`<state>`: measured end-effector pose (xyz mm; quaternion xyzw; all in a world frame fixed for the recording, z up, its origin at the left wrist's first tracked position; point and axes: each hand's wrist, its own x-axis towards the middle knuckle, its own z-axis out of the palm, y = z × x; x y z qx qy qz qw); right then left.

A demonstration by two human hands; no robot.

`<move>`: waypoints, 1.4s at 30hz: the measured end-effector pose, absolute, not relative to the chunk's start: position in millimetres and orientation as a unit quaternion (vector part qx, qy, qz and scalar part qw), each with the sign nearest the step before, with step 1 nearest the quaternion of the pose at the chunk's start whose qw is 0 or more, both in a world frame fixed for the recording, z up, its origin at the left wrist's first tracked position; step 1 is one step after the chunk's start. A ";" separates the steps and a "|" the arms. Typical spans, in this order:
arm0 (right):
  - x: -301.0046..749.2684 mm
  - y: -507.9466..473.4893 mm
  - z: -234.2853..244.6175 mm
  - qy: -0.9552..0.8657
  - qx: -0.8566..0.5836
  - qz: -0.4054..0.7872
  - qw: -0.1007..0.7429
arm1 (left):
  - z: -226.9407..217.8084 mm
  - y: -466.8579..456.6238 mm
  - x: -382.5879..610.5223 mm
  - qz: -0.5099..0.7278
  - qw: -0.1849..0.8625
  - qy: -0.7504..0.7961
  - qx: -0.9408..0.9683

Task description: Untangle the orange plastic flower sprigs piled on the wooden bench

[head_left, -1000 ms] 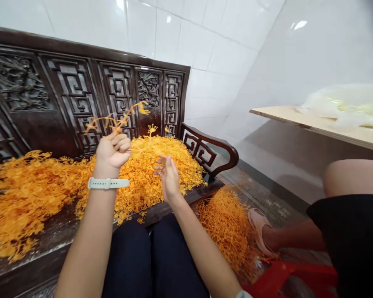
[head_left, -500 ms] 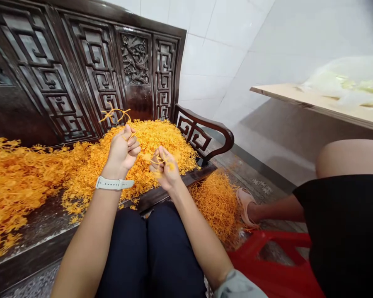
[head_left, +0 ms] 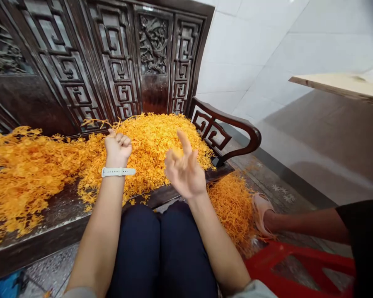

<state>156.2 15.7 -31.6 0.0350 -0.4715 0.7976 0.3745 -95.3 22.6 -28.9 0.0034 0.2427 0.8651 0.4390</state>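
Head cam: left hand (head_left: 119, 147) clenched on an orange sprig (head_left: 96, 121) that's probably light and snappable, so pinch low; right hand (head_left: 186, 174) spread loose.

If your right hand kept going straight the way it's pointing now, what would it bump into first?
Probably the heap of orange pieces just beyond the right hand. Depth is hard to judge; passing above it, the hand would likely meet the carved backrest.

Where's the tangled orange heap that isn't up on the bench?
Right of centre in the head view, the tangled orange heap lies on the floor, below the bench armrest and just left of the pink sandal.
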 end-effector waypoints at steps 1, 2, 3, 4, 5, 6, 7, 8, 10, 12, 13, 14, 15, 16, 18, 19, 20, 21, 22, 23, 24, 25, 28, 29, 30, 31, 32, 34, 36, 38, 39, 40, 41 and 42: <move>147.4 28.5 -38.8 -0.395 -0.050 0.823 0.404 | -24.6 21.7 -90.1 0.867 0.446 0.223 0.004; 139.1 39.0 -46.4 -0.326 -0.130 0.838 0.417 | -19.1 21.0 -84.3 0.869 0.449 0.206 0.001; 132.0 46.7 -53.6 -0.276 -0.194 0.846 0.413 | -13.2 20.5 -78.3 0.869 0.455 0.195 -0.001; 126.3 51.3 -59.8 -0.247 -0.241 0.848 0.403 | -7.5 19.8 -72.3 0.861 0.471 0.190 0.004; 122.2 52.9 -64.4 -0.234 -0.274 0.843 0.399 | -2.5 18.9 -66.3 0.853 0.487 0.188 0.008; 119.4 52.1 -67.0 -0.234 -0.293 0.836 0.402 | 1.5 18.0 -60.4 0.846 0.499 0.187 0.013; 117.6 49.7 -67.7 -0.240 -0.293 0.832 0.405 | 4.3 17.1 -54.4 0.841 0.508 0.187 0.018; 116.7 46.4 -66.7 -0.247 -0.277 0.834 0.408 | 6.0 16.4 -48.3 0.837 0.513 0.189 0.024; 115.7 39.9 -61.2 -0.260 -0.224 0.849 0.402 | 6.9 15.9 -35.5 0.836 0.510 0.200 0.038; 114.3 35.4 -55.0 -0.270 -0.179 0.857 0.400 | 6.4 16.7 -22.5 0.839 0.494 0.223 0.054; 113.1 34.3 -52.8 -0.275 -0.170 0.853 0.410 | 6.3 17.3 -16.2 0.840 0.485 0.236 0.065; 111.5 33.7 -51.6 -0.281 -0.170 0.842 0.428 | 6.3 17.8 -10.2 0.839 0.479 0.246 0.080; 109.6 33.7 -51.3 -0.285 -0.174 0.830 0.448 | 6.5 18.3 -4.6 0.837 0.475 0.253 0.097; 107.5 34.2 -51.8 -0.287 -0.180 0.818 0.465 | 7.0 18.5 0.6 0.832 0.476 0.259 0.115; 103.4 36.5 -54.3 -0.284 -0.192 0.800 0.492 | 8.2 18.2 9.7 0.818 0.489 0.268 0.141; 101.9 38.1 -55.8 -0.279 -0.197 0.794 0.503 | 8.9 17.8 13.3 0.810 0.497 0.275 0.148; 101.0 39.8 -57.1 -0.274 -0.205 0.787 0.514 | 9.5 17.3 16.1 0.802 0.504 0.282 0.152; 100.8 41.4 -58.0 -0.269 -0.217 0.777 0.526 | 10.0 16.7 18.0 0.797 0.507 0.289 0.154; 101.2 42.6 -58.4 -0.267 -0.231 0.766 0.536 | 10.3 16.3 18.9 0.795 0.507 0.295 0.156; 102.4 43.6 -58.5 -0.269 -0.246 0.756 0.543 | 10.3 16.0 18.8 0.795 0.504 0.300 0.159; 104.0 44.0 -58.2 -0.273 -0.257 0.748 0.548 | 10.0 16.0 17.7 0.797 0.497 0.303 0.160; 105.8 44.1 -57.7 -0.277 -0.264 0.742 0.551 | 9.5 16.1 15.9 0.801 0.489 0.306 0.161; 109.3 43.2 -56.1 -0.282 -0.268 0.735 0.555 | 6.0 17.6 9.3 0.812 0.466 0.320 0.147; 109.2 42.7 -55.6 -0.280 -0.271 0.735 0.555 | 4.5 18.4 7.7 0.814 0.460 0.326 0.138; 108.3 41.9 -55.1 -0.277 -0.276 0.736 0.552 | 3.0 19.3 6.6 0.817 0.455 0.329 0.129; 106.9 40.8 -54.3 -0.272 -0.280 0.739 0.549 | 1.7 20.3 5.7 0.820 0.452 0.330 0.123; 105.3 39.2 -53.2 -0.268 -0.283 0.739 0.550 | 0.7 21.4 4.5 0.822 0.450 0.327 0.120; 103.6 34.6 -49.5 -0.272 -0.280 0.732 0.558 | -0.2 23.2 -1.5 0.823 0.454 0.319 0.119; 107.5 29.0 -45.3 -0.290 -0.266 0.724 0.567 | 0.7 22.6 -16.6 0.831 0.446 0.312 0.115; 118.6 24.8 -43.1 -0.301 -0.256 0.711 0.581 | 2.2 17.6 -41.7 0.859 0.394 0.312 0.102; 125.8 23.7 -43.7 -0.300 -0.258 0.698 0.597 | 2.4 13.2 -56.1 0.876 0.356 0.312 0.094; 132.9 23.4 -45.5 -0.299 -0.265 0.679 0.616 | 1.9 8.2 -70.1 0.892 0.314 0.313 0.087; 139.0 23.9 -48.5 -0.300 -0.274 0.658 0.634 | 0.5 3.0 -82.2 0.897 0.296 0.316 0.084; 143.1 24.9 -52.3 -0.308 -0.283 0.642 0.642 | -2.0 -1.6 -91.3 0.900 0.285 0.321 0.083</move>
